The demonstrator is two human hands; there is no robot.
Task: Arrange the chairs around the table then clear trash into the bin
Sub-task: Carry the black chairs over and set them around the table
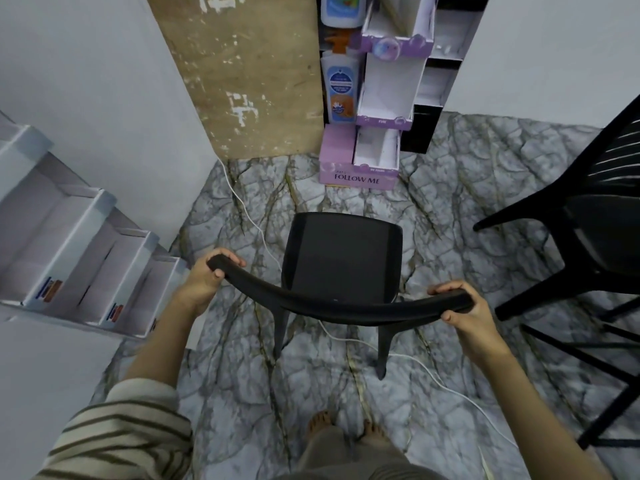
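While we stand on the marbled floor [450, 209], the chair [341, 258] sits upright just ahead, a second chair [595, 216] to its right. No table in view. Left hand [204, 282] and right hand [467, 313] clamp the ends of its curved backrest, well apart. Step: arranging chairs. Next: lift clear of the white cable [433, 372] underneath.

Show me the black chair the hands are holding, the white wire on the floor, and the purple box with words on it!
Black plastic chair [341, 261], head view, middle of the seat.
Thin white wire [429, 370], head view, stretch on the floor right of the chair.
Purple cardboard box [356, 179], head view, printed front panel.
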